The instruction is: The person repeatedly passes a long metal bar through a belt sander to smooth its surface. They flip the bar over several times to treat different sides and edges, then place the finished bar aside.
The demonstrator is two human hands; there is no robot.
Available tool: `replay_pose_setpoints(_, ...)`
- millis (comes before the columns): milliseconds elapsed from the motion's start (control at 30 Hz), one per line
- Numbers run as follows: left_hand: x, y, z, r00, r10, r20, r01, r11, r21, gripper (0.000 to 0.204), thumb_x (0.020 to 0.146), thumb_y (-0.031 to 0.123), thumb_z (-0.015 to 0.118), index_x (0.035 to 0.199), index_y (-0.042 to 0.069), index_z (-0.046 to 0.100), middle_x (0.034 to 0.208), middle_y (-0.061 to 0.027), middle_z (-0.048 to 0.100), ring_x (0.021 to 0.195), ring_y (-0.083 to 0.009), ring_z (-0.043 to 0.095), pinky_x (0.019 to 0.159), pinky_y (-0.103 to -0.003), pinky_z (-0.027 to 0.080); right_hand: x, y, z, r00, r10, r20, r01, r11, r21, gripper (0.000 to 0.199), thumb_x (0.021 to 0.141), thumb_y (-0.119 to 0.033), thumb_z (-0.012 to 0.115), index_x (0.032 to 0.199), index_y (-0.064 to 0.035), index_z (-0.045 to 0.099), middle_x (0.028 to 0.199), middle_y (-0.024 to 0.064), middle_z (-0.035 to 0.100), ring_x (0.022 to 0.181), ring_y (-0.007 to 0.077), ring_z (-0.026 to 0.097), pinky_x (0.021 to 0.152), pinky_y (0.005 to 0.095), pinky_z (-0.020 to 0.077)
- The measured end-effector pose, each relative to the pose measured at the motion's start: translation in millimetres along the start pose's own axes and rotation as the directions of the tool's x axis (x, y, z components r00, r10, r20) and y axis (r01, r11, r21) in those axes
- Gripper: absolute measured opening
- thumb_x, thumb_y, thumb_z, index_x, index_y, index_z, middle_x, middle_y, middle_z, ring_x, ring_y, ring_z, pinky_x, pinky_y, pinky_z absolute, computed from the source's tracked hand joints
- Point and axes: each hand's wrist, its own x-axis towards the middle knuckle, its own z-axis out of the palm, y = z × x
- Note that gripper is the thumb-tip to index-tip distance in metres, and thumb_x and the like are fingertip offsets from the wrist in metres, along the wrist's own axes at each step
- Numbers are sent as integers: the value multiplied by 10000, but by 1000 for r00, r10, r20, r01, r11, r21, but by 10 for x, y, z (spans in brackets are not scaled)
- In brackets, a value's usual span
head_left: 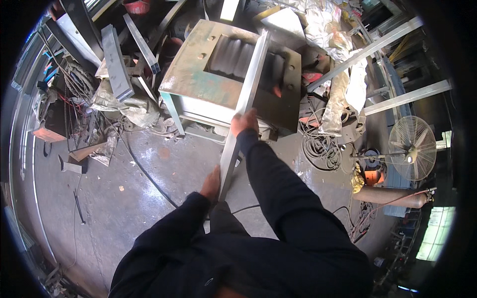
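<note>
A long, straight grey metal tube (229,154) runs away from my body, its far end lying across the top of a worn, greenish metal machine (191,72). Under and beside the tube, an opening in that top shows dark, ridged, rounded parts (229,57), slightly blurred. My right hand (244,122) is wrapped around the tube just before the machine's near edge. Closer to me, my left hand (211,184) grips the tube's left side near its near end; some of its fingers are hidden. A small reddish-orange spot (277,91) shows at the opening's right side.
Metal channel pieces (117,64) and sacking (126,102) lie left of the machine. To the right are coiled cable (323,151), a standing fan (412,149) and a rusty gas cylinder (390,196). A black cable (144,171) crosses the floor. Metal bars (407,98) jut in from the right.
</note>
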Motion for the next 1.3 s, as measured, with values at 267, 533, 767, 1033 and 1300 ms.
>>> replay_pose_setpoints(267,483,1164,432,1000,2,-24,-2,1000,-2,707,1013,534,327,1110,-96,631,952,-184,667,873,-227,631,771,-338,494,1226,-357,-258,986,146,76,-147,989,6,425,779,-240,634,1094,-20,453,1154,245,628,1076,389,623,939,452,494)
replay_pose_setpoints(533,760,983,415,1000,13,-22,-13,999,-30,749,1005,555,315,1121,-121,617,936,-243,670,925,-280,639,827,-375,479,1178,-462,-317,997,61,45,-62,998,22,418,804,-228,569,1105,49,481,1144,297,614,1118,396,599,966,431,473)
replay_pose_setpoints(767,454,60,107,999,41,-31,-38,994,102,813,988,602,297,1083,-143,609,1010,-325,648,1009,-378,633,905,-417,447,406,-60,-32,999,29,27,-29,999,20,380,781,-204,607,1069,7,476,1127,247,621,1033,397,630,921,442,495)
replay_pose_setpoints(1033,-577,-395,-351,996,85,-22,-78,973,217,768,1001,571,330,1046,-133,633,920,-193,669,861,-228,616,752,-384,486,-796,36,32,980,115,165,-124,991,45,398,855,-224,560,1106,49,416,1063,304,619,1010,421,621,884,458,492)
replay_pose_setpoints(1300,-926,-1094,-835,993,120,7,-119,969,217,604,999,503,421,986,-57,649,829,-121,650,760,-170,601,655,-344,468,-1608,110,204,985,139,97,-143,989,29,448,819,-257,610,1113,37,442,1023,291,629,982,421,631,869,485,496)
